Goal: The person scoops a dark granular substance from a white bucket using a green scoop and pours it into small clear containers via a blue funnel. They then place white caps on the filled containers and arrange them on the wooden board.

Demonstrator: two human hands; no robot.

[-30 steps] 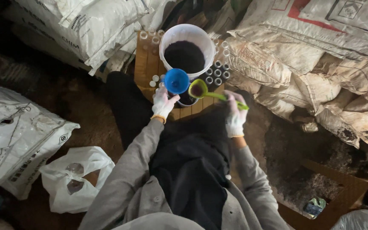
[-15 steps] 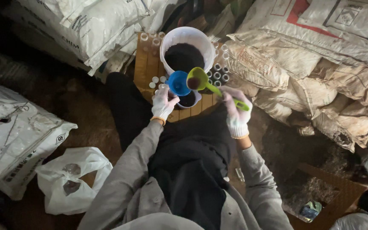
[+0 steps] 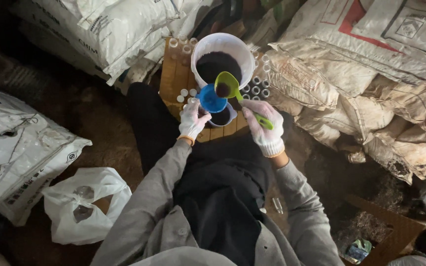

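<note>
My right hand (image 3: pixel 264 127), in a white glove, is wrapped closed around the handle of the green scoop (image 3: pixel 229 86). The scoop's long axis runs diagonally, handle low and toward my right, bowl up and toward my left. The bowl points at the blue funnel (image 3: pixel 210 98) and carries a dark lump of soil. It hangs just beside the funnel's rim, over the near edge of the white bucket (image 3: pixel 246 53), which is filled with dark soil.

My left hand (image 3: pixel 192 120), also gloved, has its fingers curled against the funnel's underside, thumb out to the side; I cannot tell how firmly it grips. The funnel sits above a small white cup (image 3: pixel 221 117) holding dark soil.

All this rests on a wooden board (image 3: pixel 172 74). Small open vials (image 3: pixel 256 88) stand in rows beside the bucket. Large white sacks (image 3: pixel 321 74) lie around, and a white plastic bag (image 3: pixel 82 204) sits on the ground to my left.
</note>
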